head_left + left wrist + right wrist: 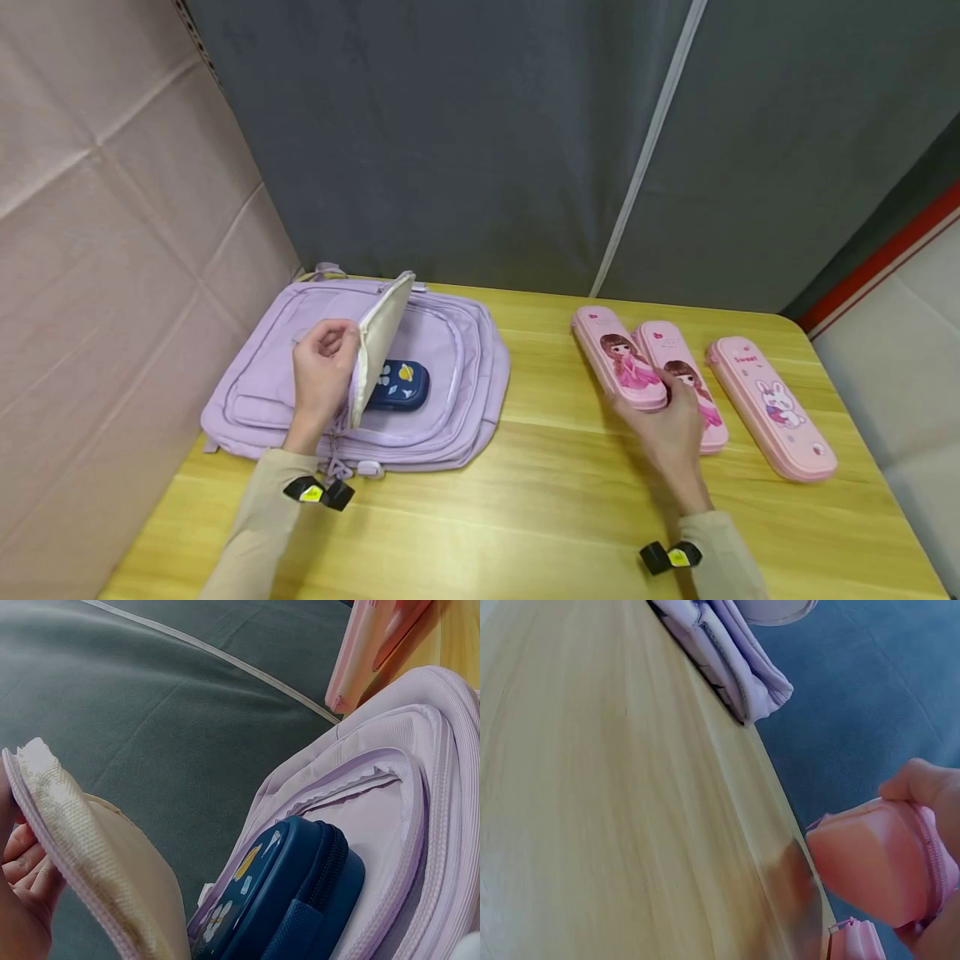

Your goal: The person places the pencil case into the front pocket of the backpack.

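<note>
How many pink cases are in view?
3: held case in the right hand, middle case partly behind it, rabbit case farthest right. The backpack could hide more.

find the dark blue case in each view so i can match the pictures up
Head: left of centre, below mid-height, the dark blue case partly hidden by the raised flap.
Left wrist: at the bottom, slightly right of centre.
Right wrist: not in it.
Shared landmark: the lilac backpack, at right in left wrist, top in right wrist.
</note>
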Motion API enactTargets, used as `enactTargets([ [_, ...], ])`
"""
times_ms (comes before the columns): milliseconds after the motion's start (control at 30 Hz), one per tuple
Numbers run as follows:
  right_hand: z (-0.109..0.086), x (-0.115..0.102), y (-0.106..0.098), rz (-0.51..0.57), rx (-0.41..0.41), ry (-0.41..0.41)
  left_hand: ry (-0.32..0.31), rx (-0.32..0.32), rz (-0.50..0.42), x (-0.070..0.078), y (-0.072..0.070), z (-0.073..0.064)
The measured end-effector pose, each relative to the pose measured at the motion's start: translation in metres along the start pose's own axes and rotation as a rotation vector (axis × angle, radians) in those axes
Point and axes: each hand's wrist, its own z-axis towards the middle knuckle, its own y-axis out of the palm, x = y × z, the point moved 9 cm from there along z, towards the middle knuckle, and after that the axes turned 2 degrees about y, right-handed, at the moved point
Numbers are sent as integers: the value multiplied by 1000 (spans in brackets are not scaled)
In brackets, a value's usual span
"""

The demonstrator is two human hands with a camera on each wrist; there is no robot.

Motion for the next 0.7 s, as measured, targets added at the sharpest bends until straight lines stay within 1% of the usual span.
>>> enactTargets([
  [100,-1,-4,0,23,11,-19,-6,1,2,-1,-1,0],
  [167,-1,-8,2,31,6,-53,-2,4,0,-1,-2,0],
  [300,-2,-21,7,48,-26,-137,9,4,-9,-1,-1,0],
  [433,-2,-36,14,77,-72,-199,8,2,-26,-1,0,0],
  [600,0,-57,27,151,-168,-274,6,1,-42,-1,2,1],
  [700,-2,-69,39,212,-245,-318,6,1,-41,-2,2,0],
])
